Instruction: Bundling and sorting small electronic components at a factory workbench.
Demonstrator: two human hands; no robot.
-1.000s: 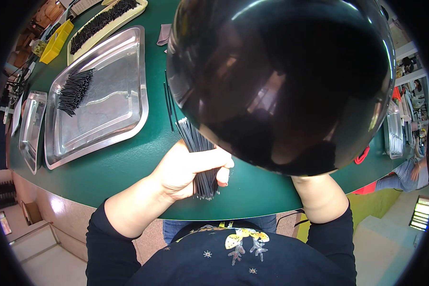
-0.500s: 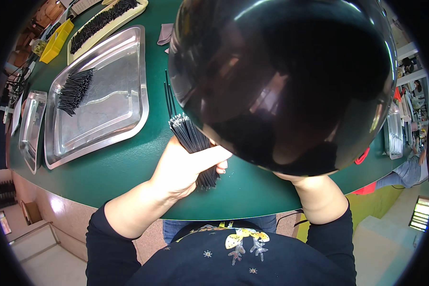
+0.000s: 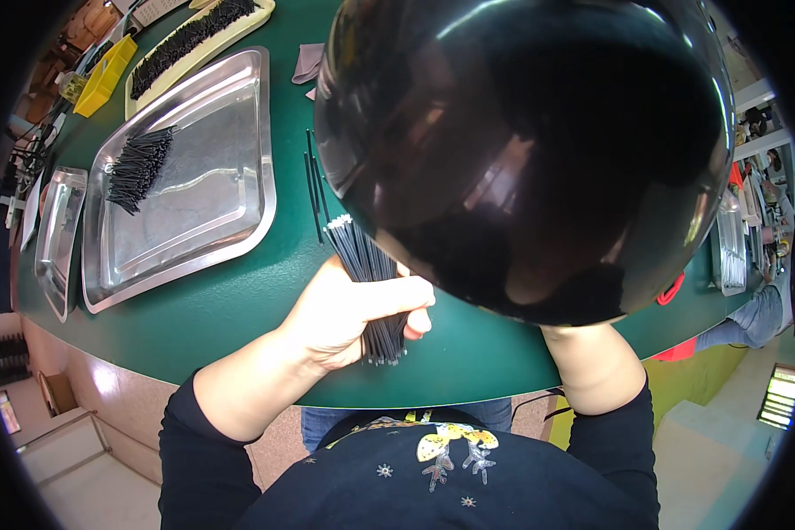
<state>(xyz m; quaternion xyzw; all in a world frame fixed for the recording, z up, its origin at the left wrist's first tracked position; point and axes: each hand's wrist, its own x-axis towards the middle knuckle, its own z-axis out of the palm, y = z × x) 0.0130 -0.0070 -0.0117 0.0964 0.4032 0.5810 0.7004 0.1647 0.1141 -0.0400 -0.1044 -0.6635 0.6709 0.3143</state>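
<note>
My left hand [image 3: 349, 305] is closed around a bundle of thin black wires [image 3: 362, 252] with pale, shiny tips. The bundle stands slightly tilted near the front edge of the table, its lower ends showing below my fingers. Just beyond it, a few loose black wires [image 3: 313, 190] lie on the green tabletop. A large glossy black dome [image 3: 530, 168], perhaps a lamp shade, covers the right half of the view. Under its lower rim my right forearm [image 3: 596, 367] disappears; the fingers of my right hand are hidden.
A wide metal tray [image 3: 194, 203] on the left holds a small pile of black wires [image 3: 140, 168]. Beside it are a narrow metal tray [image 3: 57, 238], a cream tray [image 3: 225, 44] of short black pieces and a yellow bin [image 3: 106, 78]. A greyish cloth [image 3: 307, 64] lies further back.
The bundle in my left hand has slid slightly lower, and its upper tips sit more evenly together. My right wrist has shifted a little to the right beneath the dome.
</note>
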